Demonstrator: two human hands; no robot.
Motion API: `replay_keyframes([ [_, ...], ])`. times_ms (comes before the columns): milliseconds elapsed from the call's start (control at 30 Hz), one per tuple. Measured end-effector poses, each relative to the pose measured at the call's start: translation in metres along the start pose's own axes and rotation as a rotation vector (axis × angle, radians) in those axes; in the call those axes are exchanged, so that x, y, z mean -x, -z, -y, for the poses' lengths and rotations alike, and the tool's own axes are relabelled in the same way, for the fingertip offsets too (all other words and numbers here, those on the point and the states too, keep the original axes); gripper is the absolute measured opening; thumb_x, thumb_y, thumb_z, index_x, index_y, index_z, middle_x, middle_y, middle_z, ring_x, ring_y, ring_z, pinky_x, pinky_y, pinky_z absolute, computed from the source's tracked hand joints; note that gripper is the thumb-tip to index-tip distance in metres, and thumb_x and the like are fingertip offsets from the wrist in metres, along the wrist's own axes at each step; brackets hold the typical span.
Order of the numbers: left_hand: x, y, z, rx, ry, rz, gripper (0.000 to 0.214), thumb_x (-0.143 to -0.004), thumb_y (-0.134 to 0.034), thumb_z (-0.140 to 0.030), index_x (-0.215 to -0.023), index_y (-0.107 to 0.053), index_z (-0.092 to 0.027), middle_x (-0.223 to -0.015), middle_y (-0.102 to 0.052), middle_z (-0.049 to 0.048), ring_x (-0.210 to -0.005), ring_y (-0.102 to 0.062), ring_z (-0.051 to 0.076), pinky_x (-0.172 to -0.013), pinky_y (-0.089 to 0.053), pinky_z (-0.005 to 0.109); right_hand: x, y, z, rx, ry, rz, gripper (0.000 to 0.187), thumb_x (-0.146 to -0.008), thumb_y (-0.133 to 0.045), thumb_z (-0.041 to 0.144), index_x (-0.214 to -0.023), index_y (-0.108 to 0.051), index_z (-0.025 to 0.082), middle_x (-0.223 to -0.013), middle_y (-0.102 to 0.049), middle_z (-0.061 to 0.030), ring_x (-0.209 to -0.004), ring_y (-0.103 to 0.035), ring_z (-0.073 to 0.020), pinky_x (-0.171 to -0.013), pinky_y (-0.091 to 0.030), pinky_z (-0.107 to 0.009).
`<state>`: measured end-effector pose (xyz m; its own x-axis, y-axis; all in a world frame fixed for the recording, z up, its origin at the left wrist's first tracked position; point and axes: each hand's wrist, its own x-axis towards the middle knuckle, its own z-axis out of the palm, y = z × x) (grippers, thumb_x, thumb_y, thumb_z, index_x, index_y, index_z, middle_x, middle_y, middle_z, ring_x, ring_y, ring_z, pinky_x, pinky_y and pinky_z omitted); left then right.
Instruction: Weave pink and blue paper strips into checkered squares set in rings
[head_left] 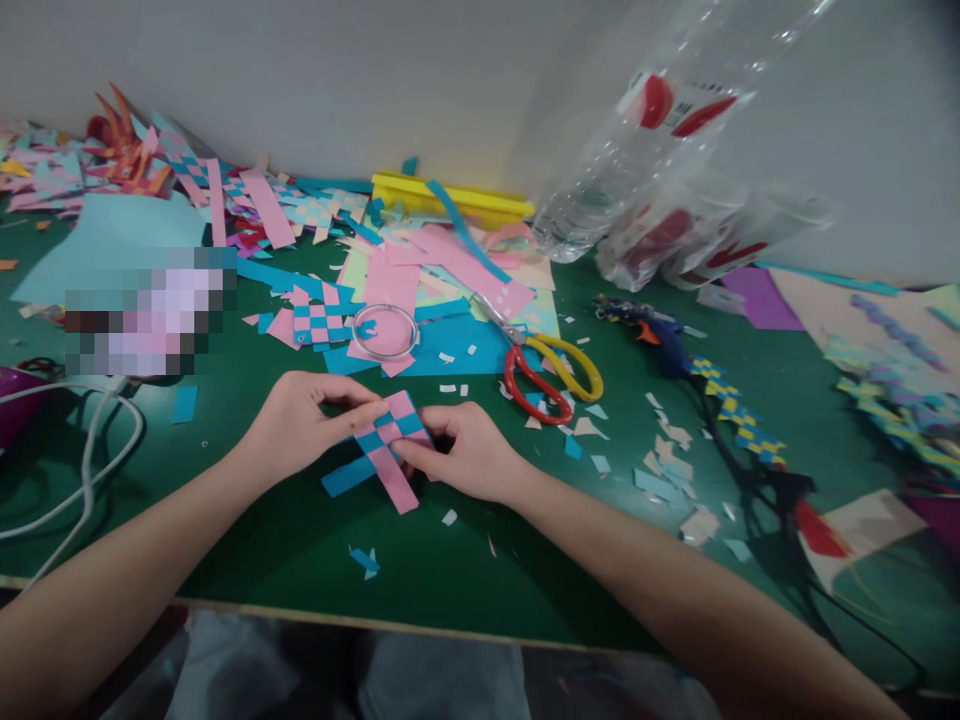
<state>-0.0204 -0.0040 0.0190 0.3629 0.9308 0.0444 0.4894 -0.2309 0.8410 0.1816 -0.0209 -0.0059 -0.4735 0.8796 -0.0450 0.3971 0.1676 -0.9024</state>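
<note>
A pink and blue woven paper piece [390, 432] is held between my two hands above the green table. My left hand [311, 425] pinches its left edge, with the thumb on top. On the other side my right hand [461, 455] grips the right edge, thumb also over the weave. One pink and one blue strip end stick out toward the table's front. Just beyond lie a finished-looking woven paper fish [321, 322] and a metal ring [385, 332]. Scissors [544, 370] with one red and one yellow handle rest to the right, blades on paper.
Paper strips and scraps [262, 205] pile along the wall. A glue gun [652, 335] with a dark cord lies at right, near plastic bottles [600, 180] and cups [742, 235]. White cables [90, 450] curl at left. The table's front edge [420, 628] runs close below my hands.
</note>
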Motion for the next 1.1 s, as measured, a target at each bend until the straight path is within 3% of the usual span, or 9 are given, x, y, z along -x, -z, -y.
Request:
replay_keyframes([
  [233, 0.0014, -0.0001, 0.0024, 0.007, 0.015, -0.010, 0.022, -0.078, -0.067, -0.039, -0.078, -0.076, -0.020, -0.072, -0.072, 0.0005, -0.064, -0.064, 0.013, -0.057, -0.049, 0.020, -0.0007, 0.0004, -0.0025, 0.005, 0.047, -0.006, 0.030, -0.078, -0.059, 0.038, -0.059, -0.050, 0.017, -0.053, -0.047, 0.0042, -0.049, -0.040, -0.0069, -0.046, -0.032, -0.020],
  [433, 0.0009, -0.0015, 0.0041, -0.025, -0.032, 0.043, 0.021, -0.079, -0.066, -0.040, -0.075, -0.075, -0.022, -0.070, -0.072, -0.0005, -0.069, -0.064, 0.015, -0.065, -0.051, 0.023, 0.0002, -0.0011, -0.0004, -0.042, 0.019, 0.003, 0.032, -0.081, -0.058, 0.045, -0.073, -0.061, 0.014, -0.060, -0.048, 0.0033, -0.054, -0.038, -0.0075, -0.049, -0.031, -0.021],
  [667, 0.0000, -0.0021, 0.0067, -0.084, -0.097, 0.060, 0.020, -0.080, -0.066, -0.040, -0.075, -0.076, -0.023, -0.060, -0.068, -0.0017, -0.061, -0.060, 0.013, -0.070, -0.051, 0.026, 0.0010, -0.0056, -0.0020, -0.007, -0.006, 0.002, 0.031, -0.084, -0.054, 0.041, -0.070, -0.062, 0.014, -0.054, -0.042, 0.0048, -0.052, -0.037, -0.0071, -0.047, -0.028, -0.020],
  [1100, -0.0004, -0.0037, 0.0093, -0.126, -0.129, 0.041, 0.021, -0.080, -0.065, -0.041, -0.074, -0.075, -0.024, -0.059, -0.068, -0.0013, -0.063, -0.061, 0.013, -0.068, -0.051, 0.026, 0.0016, -0.0050, 0.0018, -0.097, -0.004, 0.048, 0.018, -0.079, -0.059, 0.031, -0.083, -0.067, 0.015, -0.067, -0.063, 0.0005, -0.060, -0.053, -0.0095, -0.056, -0.043, -0.021],
])
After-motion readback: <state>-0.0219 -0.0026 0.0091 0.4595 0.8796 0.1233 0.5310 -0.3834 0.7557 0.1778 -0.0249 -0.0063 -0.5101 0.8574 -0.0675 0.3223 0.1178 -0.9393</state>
